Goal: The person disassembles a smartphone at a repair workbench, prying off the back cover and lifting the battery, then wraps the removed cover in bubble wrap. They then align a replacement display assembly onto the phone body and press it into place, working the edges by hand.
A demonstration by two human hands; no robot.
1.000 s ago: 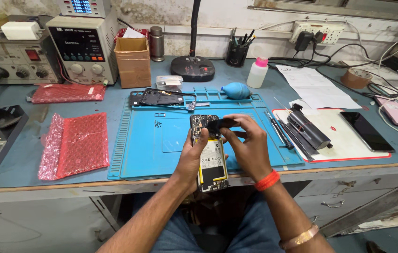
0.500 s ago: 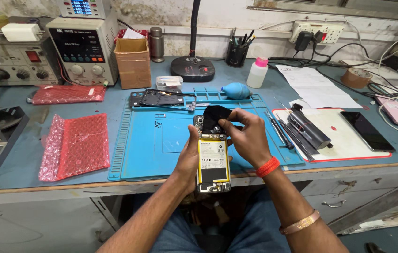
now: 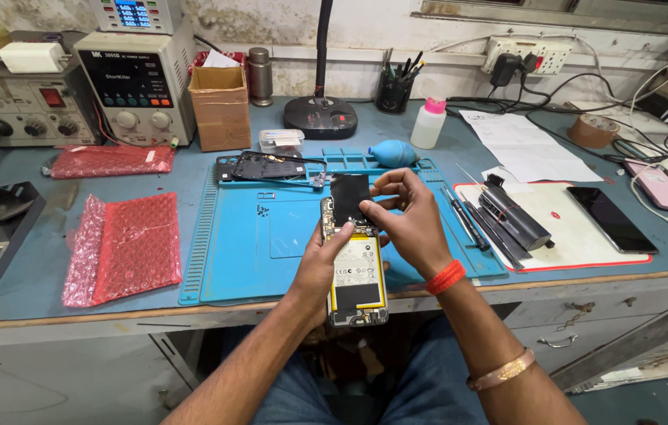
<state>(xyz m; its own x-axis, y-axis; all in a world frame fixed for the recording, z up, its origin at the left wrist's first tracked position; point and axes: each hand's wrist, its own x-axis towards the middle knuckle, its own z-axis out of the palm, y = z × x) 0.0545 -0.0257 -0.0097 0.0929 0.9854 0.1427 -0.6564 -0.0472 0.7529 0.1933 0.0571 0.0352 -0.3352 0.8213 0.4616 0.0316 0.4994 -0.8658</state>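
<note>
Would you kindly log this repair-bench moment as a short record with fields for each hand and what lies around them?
left hand: grips an opened phone, back cover off, battery showing
right hand: pinches a black flat piece over the phone's upper end
under the hands: blue work mat
on the mat's far edge: dark phone frame, blue air blower
left of the mat: red bubble-wrap bags
right of the mat: black tools, dark phone
</note>
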